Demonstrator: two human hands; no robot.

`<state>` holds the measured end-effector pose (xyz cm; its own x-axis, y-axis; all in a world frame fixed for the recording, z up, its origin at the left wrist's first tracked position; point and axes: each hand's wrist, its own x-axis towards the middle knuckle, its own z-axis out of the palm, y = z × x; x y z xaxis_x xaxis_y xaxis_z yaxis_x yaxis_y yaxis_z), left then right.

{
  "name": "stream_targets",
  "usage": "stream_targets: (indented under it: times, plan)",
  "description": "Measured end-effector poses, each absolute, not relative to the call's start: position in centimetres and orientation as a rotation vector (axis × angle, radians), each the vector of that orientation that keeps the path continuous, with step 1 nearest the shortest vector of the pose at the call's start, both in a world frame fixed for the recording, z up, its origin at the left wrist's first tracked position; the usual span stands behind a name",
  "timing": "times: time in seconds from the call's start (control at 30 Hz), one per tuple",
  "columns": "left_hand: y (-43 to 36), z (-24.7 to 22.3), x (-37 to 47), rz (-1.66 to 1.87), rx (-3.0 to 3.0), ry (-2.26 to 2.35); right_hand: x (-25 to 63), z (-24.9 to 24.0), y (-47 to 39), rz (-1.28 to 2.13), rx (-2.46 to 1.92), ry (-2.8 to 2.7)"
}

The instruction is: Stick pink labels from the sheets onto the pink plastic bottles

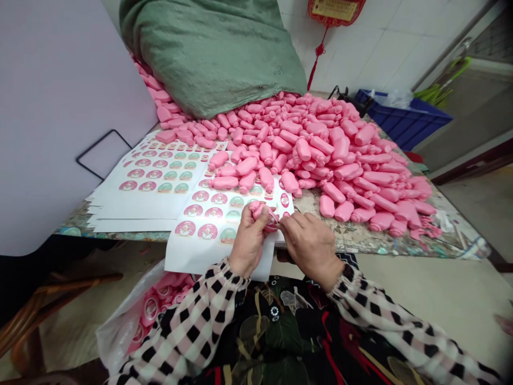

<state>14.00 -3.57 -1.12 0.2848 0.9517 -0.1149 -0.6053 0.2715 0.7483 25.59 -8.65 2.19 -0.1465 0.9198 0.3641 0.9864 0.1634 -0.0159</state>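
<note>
My left hand (pixel 249 240) is closed around a small pink plastic bottle (pixel 258 209), held just above the table's front edge. My right hand (pixel 310 243) is pinched at the bottle's right side, its fingertips at the label there. What sits between those fingertips is too small to make out. Under both hands lies a white sticker sheet (pixel 180 256) with rows of pink and green round-topped labels, hanging over the edge. Several loose pink bottles rest on its far part, and a large heap of pink bottles (pixel 372 176) spreads behind.
A green sack (pixel 216 53) lies over the back of the heap. Stacked sticker sheets (pixel 132 214) are at the left, beside a pale panel (pixel 64 107). Below, a clear bag (pixel 116 321) contains labelled pink bottles. A blue crate (pixel 409 120) stands at the far right.
</note>
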Motion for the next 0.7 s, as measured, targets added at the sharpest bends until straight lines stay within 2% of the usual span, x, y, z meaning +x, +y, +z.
stream_targets:
  times: [0.3,0.53,0.7]
  plan:
    - [-2.9,-0.6,13.6,1.305,0.631,0.689,26.4,2.6,-8.9,-0.277,-1.929,-1.976]
    - [-2.9,0.0,13.1,1.189,0.45,0.543,26.4,1.0,-7.8,0.576,-1.661,-1.431]
    - [-3.6,-0.2,13.7,1.142,0.405,0.494,25.2,0.0,-7.6,0.708,-1.545,-1.281]
